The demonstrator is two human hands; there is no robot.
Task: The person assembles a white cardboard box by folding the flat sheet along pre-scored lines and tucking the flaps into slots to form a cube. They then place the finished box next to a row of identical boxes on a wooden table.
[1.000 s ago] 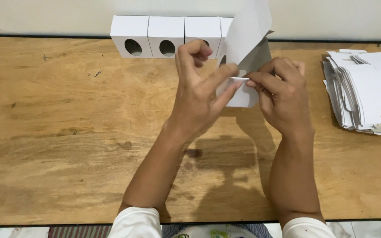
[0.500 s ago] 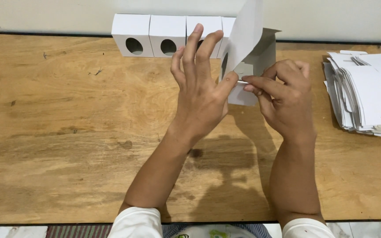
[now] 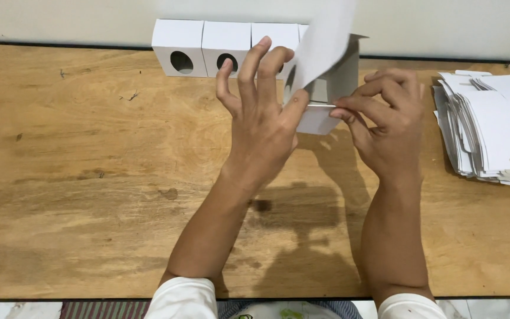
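Note:
A half-folded white cardboard box (image 3: 332, 71) is held up over the wooden table (image 3: 90, 177), with one large flap standing upward. My left hand (image 3: 261, 118) presses its thumb against the box's left side, fingers spread upward. My right hand (image 3: 385, 118) pinches a small flap at the box's lower front between thumb and fingers. Behind the hands, a row of finished white boxes (image 3: 202, 47) with oval holes in their fronts stands along the wall.
A stack of flat unfolded white box blanks (image 3: 491, 127) lies at the table's right side. A pale wall runs behind the table. The table's front edge is near my body at the bottom.
My left fingers have opened and spread upward from a curled grip. The box has turned slightly and its tall flap has tilted.

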